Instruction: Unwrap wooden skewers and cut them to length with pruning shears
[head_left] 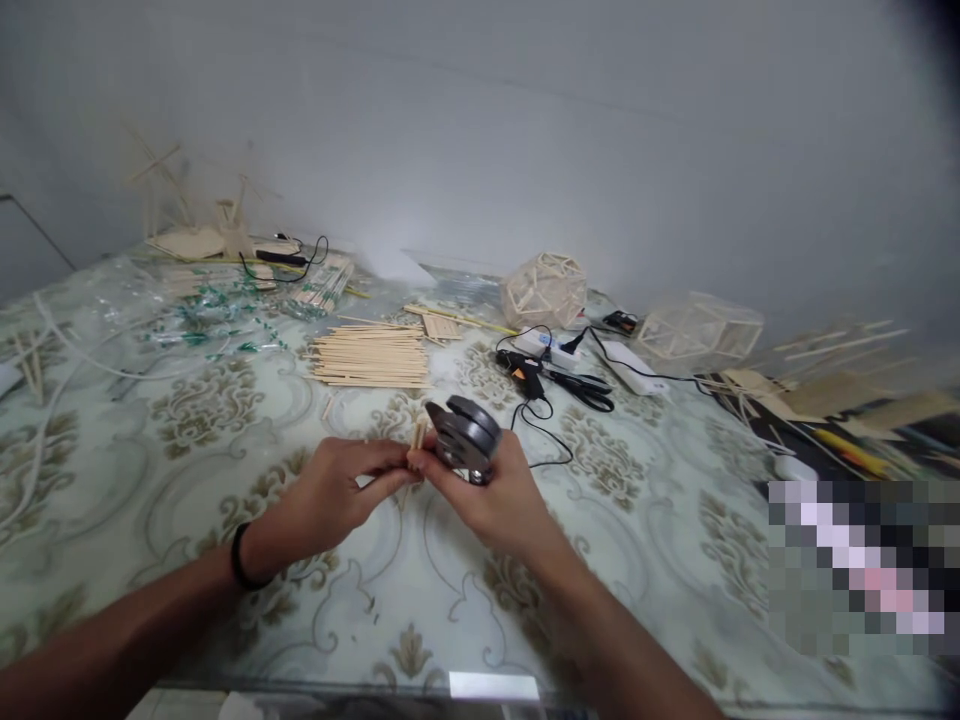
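The left hand pinches short pale wooden sticks above the floral-patterned table; the right hand meets them, curled around a rounded, smooth grey tool. Beyond lies a pile of slim straight sticks. Farther back, clear plastic packets hold sticks. The table's near edge runs below the forearms.

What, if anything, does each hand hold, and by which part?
Left hand: pale sticks, pinched just below their exposed ends. Right hand: dark tool; its gripped part is hidden.
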